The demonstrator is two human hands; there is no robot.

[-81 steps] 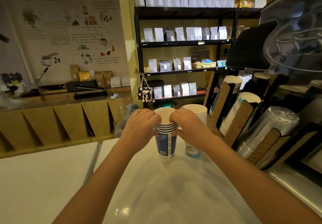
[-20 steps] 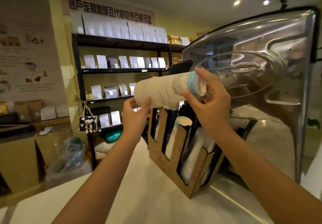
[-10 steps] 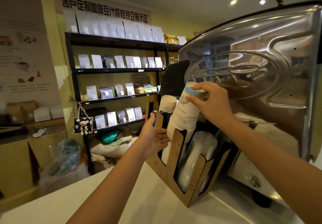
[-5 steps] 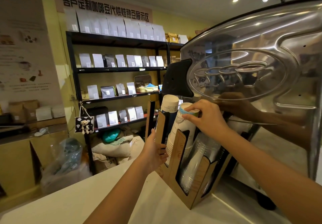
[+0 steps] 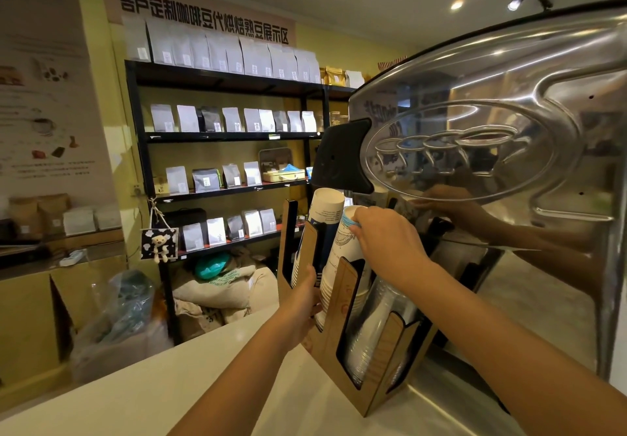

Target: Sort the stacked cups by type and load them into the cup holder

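At holder slot [image 5: 342, 303], right hand [image 5: 390, 245] gripping cup stack [image 5: 342, 249]

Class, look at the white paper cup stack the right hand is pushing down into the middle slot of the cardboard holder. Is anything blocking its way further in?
Nothing visible blocks it. The right hand grips the top of the white cup stack, already partly inside the middle slot of the cardboard holder. The slot's bottom is hidden. The left hand rests against the holder's front, clear of the slot.
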